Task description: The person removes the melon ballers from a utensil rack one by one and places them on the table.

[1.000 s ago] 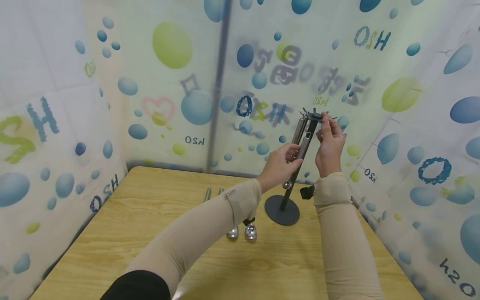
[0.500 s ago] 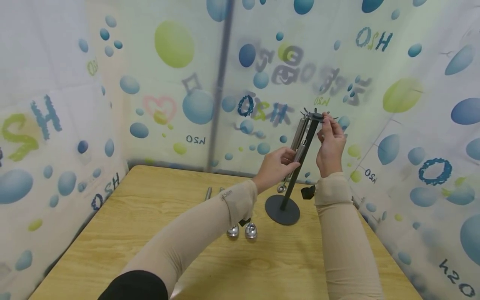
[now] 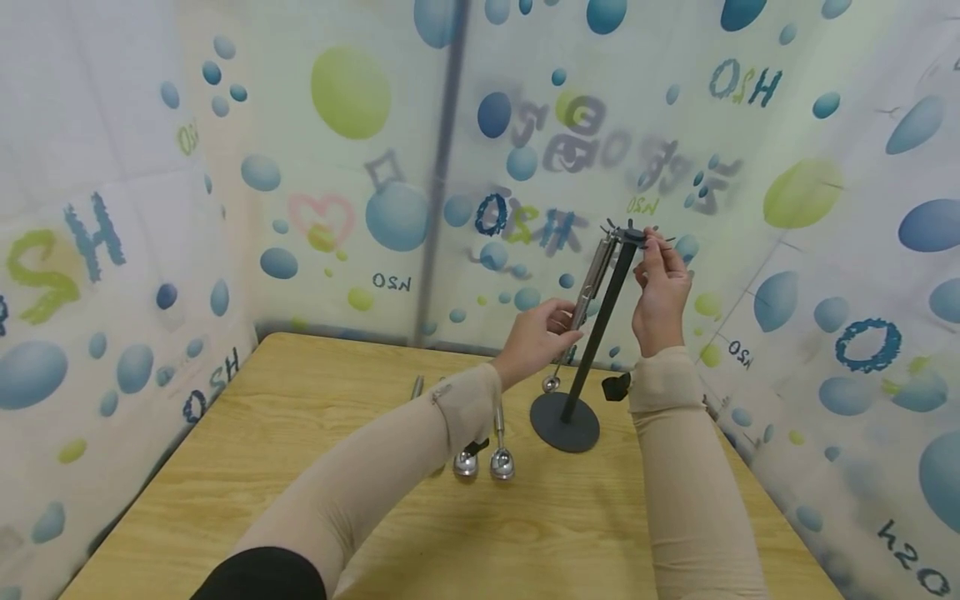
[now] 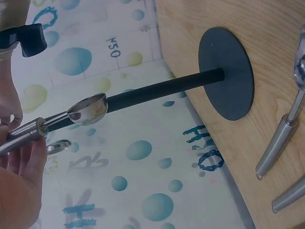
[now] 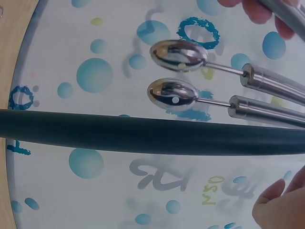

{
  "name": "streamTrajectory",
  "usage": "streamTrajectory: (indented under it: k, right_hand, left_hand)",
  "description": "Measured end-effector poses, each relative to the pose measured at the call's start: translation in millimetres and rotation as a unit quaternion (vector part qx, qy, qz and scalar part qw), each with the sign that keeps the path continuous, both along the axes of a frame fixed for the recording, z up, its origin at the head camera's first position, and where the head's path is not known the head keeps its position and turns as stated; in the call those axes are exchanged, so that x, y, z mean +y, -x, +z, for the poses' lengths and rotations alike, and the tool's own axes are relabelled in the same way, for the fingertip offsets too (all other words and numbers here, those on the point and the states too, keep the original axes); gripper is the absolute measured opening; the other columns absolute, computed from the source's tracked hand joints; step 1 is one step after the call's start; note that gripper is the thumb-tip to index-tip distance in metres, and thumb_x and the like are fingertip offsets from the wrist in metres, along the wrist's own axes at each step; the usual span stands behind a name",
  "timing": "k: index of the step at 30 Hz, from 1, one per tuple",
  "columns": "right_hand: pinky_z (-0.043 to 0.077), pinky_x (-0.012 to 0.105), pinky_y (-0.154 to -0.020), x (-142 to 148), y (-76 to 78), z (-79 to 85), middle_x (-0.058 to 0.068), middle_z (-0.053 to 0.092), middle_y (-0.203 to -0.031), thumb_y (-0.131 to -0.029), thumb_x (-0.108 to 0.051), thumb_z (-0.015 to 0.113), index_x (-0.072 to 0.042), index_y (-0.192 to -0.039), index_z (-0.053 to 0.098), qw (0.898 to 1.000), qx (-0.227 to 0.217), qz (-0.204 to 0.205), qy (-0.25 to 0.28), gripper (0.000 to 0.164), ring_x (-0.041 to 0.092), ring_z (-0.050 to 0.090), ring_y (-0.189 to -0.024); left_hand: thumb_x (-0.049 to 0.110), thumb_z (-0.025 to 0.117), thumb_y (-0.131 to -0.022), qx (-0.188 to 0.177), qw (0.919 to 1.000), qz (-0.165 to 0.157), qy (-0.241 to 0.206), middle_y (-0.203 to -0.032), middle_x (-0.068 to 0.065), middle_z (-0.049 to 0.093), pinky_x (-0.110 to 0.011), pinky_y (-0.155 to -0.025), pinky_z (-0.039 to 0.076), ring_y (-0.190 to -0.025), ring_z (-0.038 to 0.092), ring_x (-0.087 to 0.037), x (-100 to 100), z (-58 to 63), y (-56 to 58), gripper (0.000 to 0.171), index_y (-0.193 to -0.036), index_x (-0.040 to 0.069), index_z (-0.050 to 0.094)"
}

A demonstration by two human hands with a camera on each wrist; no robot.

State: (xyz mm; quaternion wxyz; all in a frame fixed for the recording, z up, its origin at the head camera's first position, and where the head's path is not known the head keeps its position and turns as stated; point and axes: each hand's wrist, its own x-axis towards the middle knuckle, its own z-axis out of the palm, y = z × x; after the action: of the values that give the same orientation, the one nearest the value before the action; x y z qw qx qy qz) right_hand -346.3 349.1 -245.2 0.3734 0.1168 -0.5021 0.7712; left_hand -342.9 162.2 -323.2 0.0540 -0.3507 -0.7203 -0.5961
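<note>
My left hand [image 3: 534, 337] grips the handle of a stainless-steel scoop [image 4: 88, 112], its round bowl hanging downward to the left of a dark utensil stand [image 3: 606, 325]. At the top of that stand, my right hand [image 3: 660, 292] pinches the edge of the hooked disc between thumb and fingers. Two more scoops hang from the hooks; the right wrist view shows the upper scoop [image 5: 176, 55] and the lower scoop [image 5: 172, 94] beside the pole. Part of the held handle is hidden by my left fingers.
More steel scoops lie on the wooden table [image 3: 600, 525], one scoop [image 3: 502, 462] next to the stand's round base [image 3: 562, 421] and others partly under my left forearm. Printed curtains [image 3: 337, 167] enclose the table's back and sides.
My left hand has moved down and to the left with the scoop, away from the pole. My right hand stays at the top of the stand.
</note>
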Motion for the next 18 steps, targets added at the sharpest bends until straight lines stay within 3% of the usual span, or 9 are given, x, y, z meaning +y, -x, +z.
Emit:
streamTrajectory:
  k: [18]
  right_hand:
    - [0.04,0.02,-0.067,2,2.3,0.5,0.008,0.051,-0.147,-0.099,-0.016,0.066,-0.005,-0.119,0.072,1.0,-0.004,0.005,0.01,0.023,0.01,0.044,-0.07]
  left_hand:
    - [0.014,0.071,-0.098,0.002,0.9999,-0.001,0.011,-0.11,-0.005,0.07,-0.027,-0.078,0.058,-0.096,0.069,-0.015,-14,-17.1,8.7,0.033,-0.13,0.009,0.064]
